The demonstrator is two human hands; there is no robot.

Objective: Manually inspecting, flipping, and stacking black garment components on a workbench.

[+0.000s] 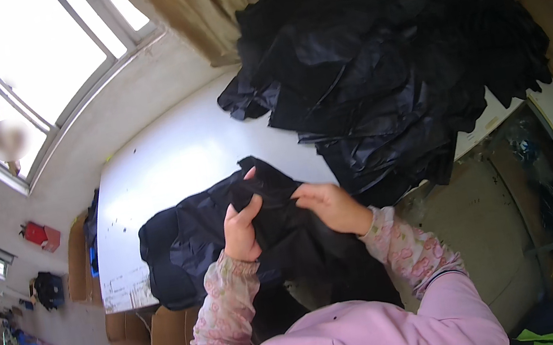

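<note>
Both hands are gripping one black fabric piece (267, 196).
The left hand (240, 228) and right hand (332, 207) are pinching it closed-fingered between them; the black fabric heap (382, 60) is lying beyond on the white table (172, 161).

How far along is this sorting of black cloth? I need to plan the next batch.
Looks early. A small dark stack lies flat at the edge of the white table, seemingly handled. The left hand and right hand grip one black piece. A much bigger black heap sits behind, apparently untouched.
</note>
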